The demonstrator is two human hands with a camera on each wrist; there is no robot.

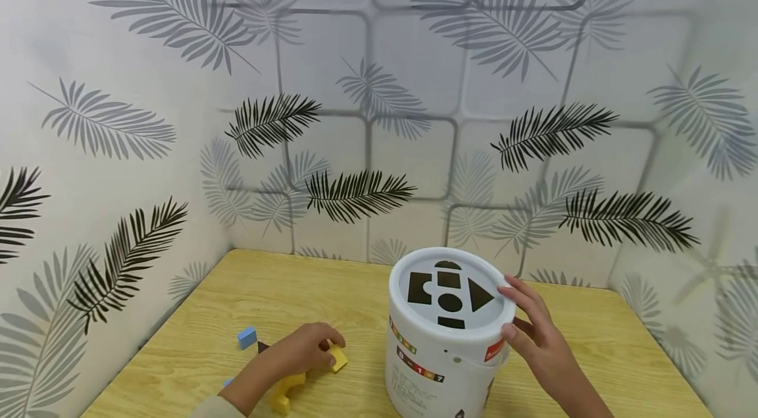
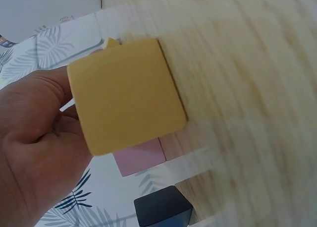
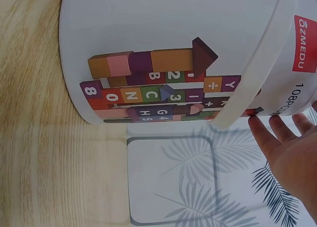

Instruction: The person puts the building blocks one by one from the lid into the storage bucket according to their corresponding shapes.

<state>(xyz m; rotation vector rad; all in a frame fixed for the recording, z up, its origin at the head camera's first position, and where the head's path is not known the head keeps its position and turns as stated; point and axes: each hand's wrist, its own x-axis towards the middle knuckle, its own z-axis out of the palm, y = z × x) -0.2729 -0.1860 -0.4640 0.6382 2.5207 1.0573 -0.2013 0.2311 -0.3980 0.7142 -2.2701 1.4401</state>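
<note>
My left hand (image 1: 310, 349) pinches a small yellow block (image 1: 338, 359) just above or on the wooden table, left of the bucket. In the left wrist view a large yellow block (image 2: 126, 95) close to the camera hides the fingertips of that hand (image 2: 42, 133). My right hand (image 1: 541, 345) rests with extended fingers against the rim and upper side of a white bucket (image 1: 420, 372). Its lid (image 1: 423, 319) has dark cut-outs, among them a triangle, a circle and a rectangle. From the right wrist view, fingertips (image 3: 262, 133) touch the bucket's edge.
Several more blocks lie on the table (image 1: 284, 280) around the left forearm: a blue block (image 1: 247, 338) and yellow blocks (image 1: 281, 401). A pink block (image 2: 141, 157) and a dark block (image 2: 162, 207) show in the left wrist view. Leaf-patterned walls (image 1: 331, 155) stand behind.
</note>
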